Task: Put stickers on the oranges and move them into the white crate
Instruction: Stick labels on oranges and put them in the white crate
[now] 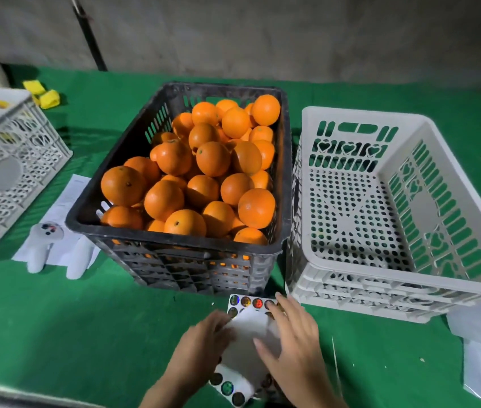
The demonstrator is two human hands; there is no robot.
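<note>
Your left hand (203, 343) and right hand (295, 340) lie flat, fingers spread, on the sticker sheets (251, 328), gripping nothing | oranges (201, 175) all sit in the black crate (133, 228), none visibly stickered | white crate (404, 284) beside it holds nothing | task barely begun.

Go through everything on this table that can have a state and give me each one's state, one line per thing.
black crate: upright, heaped with oranges
oranges: all in the black crate, no stickers visible
white crate: upright, empty, stacked on another
sticker sheet: flat on the green cloth, partly used
left hand: open, resting on the sheet
right hand: open, fingers on the sheet
lattice crate: at far left, lidded
</note>
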